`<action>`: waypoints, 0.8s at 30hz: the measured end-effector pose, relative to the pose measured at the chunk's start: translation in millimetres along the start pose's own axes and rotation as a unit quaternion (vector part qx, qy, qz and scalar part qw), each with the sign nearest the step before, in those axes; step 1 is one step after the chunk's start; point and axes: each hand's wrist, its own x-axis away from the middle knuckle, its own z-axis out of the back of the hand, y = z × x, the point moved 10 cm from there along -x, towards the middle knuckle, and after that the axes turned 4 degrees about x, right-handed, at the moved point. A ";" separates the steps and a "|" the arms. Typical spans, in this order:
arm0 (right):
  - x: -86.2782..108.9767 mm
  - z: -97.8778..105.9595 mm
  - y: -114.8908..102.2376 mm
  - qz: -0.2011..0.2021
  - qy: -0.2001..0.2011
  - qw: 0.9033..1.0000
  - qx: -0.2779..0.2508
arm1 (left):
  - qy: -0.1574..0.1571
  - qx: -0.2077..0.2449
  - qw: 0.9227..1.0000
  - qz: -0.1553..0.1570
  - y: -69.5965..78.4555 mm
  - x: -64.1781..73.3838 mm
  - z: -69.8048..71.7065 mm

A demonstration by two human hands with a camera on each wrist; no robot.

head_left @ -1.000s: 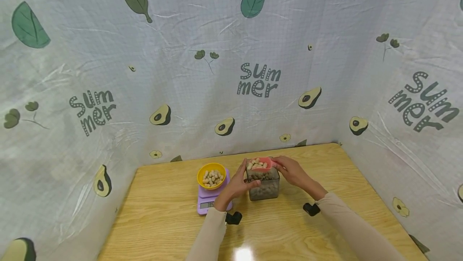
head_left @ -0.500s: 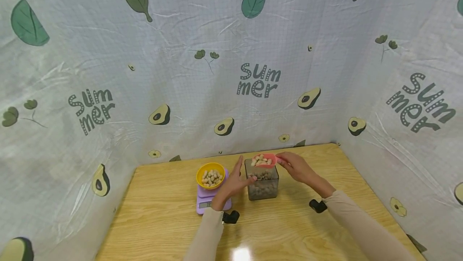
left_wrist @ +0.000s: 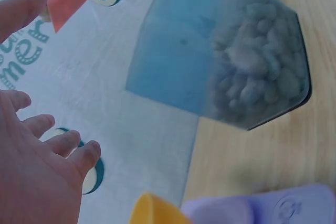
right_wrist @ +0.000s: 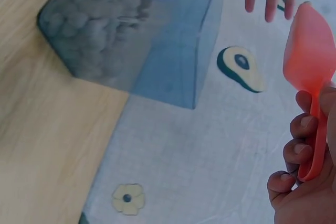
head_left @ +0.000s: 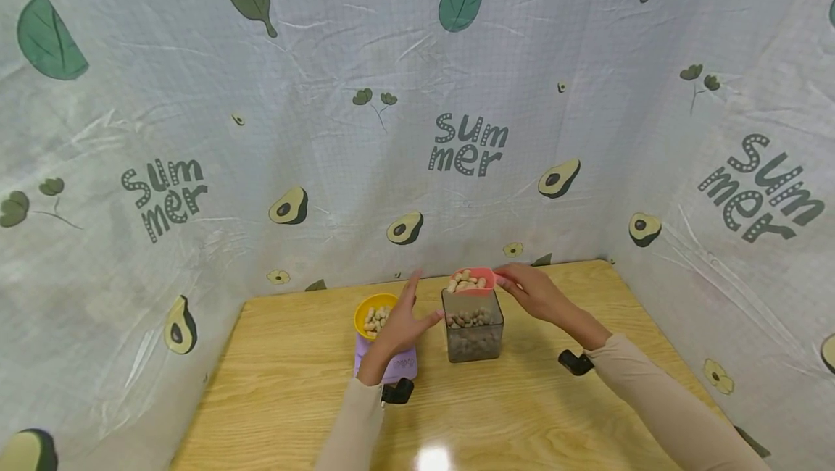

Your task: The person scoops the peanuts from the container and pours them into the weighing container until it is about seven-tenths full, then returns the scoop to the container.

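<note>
My right hand (head_left: 531, 291) grips the handle of a pink scoop (right_wrist: 311, 51), fingers curled round it in the right wrist view. Peanuts (head_left: 464, 282) fill the scoop, which is over the back rim of a clear grey bin (head_left: 475, 344). More peanuts (left_wrist: 262, 56) lie inside that bin. My left hand (head_left: 401, 326), fingers spread and holding nothing, is between the bin and a yellow bowl (head_left: 361, 319). The bowl holds peanuts too and sits on a lilac kitchen scale (head_left: 403, 367). In the head view my left hand and wrist hide part of the bowl and the scale's display.
The wooden table (head_left: 274, 369) ends at a patterned curtain (head_left: 339, 167) behind and at both sides. A black wrist camera (head_left: 398, 390) hangs at the left wrist, another black camera (head_left: 575, 362) at the right.
The scoop of peanuts has risen from inside the bin to above its back rim. My left hand has left the bin's side and moved left, toward the bowl and scale.
</note>
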 end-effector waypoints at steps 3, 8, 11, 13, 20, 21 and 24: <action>-4.0 1.2 -5.4 0.003 -0.004 1.000 -0.007 | 0.016 -0.006 1.000 -0.013 2.8 3.4 11.5; -13.4 -0.4 -13.6 0.002 -0.009 1.000 -0.015 | 0.046 -0.025 0.999 -0.014 2.8 10.2 32.7; -19.4 -3.3 -19.3 0.001 -0.012 1.000 -0.015 | 0.060 -0.031 0.998 -0.009 -1.6 15.4 45.0; -23.2 -6.4 -23.0 0.002 -0.015 1.000 -0.017 | 0.067 -0.033 0.997 -0.006 -7.1 18.9 52.9; -36.7 -24.2 -32.0 -0.002 -0.033 0.999 -0.041 | 0.091 -0.047 0.994 0.029 -31.4 32.9 77.5; -38.6 -26.9 -33.0 -0.003 -0.034 0.998 -0.044 | 0.092 -0.054 0.994 0.038 -35.8 34.4 79.5; -44.1 -36.9 -37.3 0.000 -0.039 0.998 -0.049 | 0.091 -0.073 0.992 0.054 -47.2 38.1 83.6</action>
